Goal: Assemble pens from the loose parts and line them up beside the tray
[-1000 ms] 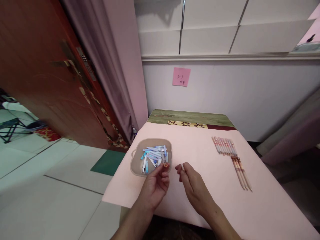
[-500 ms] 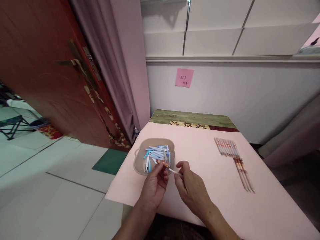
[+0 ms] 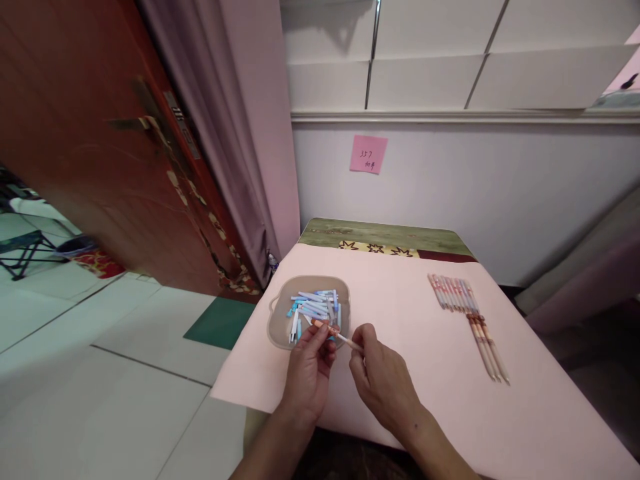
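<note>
The person's right hand (image 3: 383,373), near and to the right of the shallow beige tray (image 3: 279,323), pinches a slim white pen part (image 3: 350,343). The left hand (image 3: 309,373), fingertips over the tray's near edge, pinches an orange-brown pen piece (image 3: 319,324); the white tip meets its end, but I can't tell whether it goes in. Inside the tray lie loose blue and white parts (image 3: 314,308). Well right of the tray lie three brown-topped pens (image 3: 487,350), then a row of pens (image 3: 453,293). Beyond the tray, a pink note (image 3: 369,155) sticks to the wall (image 3: 450,173).
</note>
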